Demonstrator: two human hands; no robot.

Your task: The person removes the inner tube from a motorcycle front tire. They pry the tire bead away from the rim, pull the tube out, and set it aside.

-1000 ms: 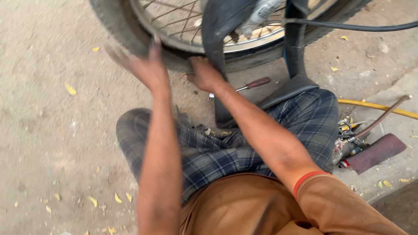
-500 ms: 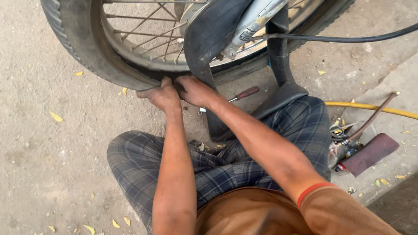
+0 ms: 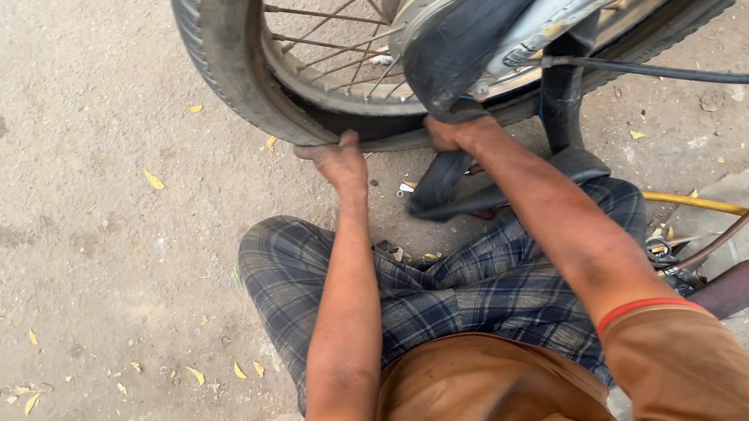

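A spoked wheel with a black tyre (image 3: 225, 62) stands upright in front of me on the ground. My left hand (image 3: 335, 158) grips the tyre's lower edge at the rim. Just to its right, my right hand (image 3: 450, 131) presses on the same lower edge, partly hidden under a black rubber inner tube (image 3: 468, 38) that hangs out of the wheel. A loop of the tube (image 3: 444, 192) lies on the ground below my right wrist. My crossed legs in blue checked cloth (image 3: 434, 286) sit under both arms.
A yellow hose (image 3: 731, 207) runs along the right. A curved metal rod (image 3: 732, 227) and a dark red flat piece (image 3: 741, 284) lie by my right knee. A black cable (image 3: 693, 74) crosses from the wheel to the right. Dry leaves dot the concrete.
Both hands moved from open reaching near the tyre to gripping its lower edge. The view shifted, so the wheel now sits further right and closer.
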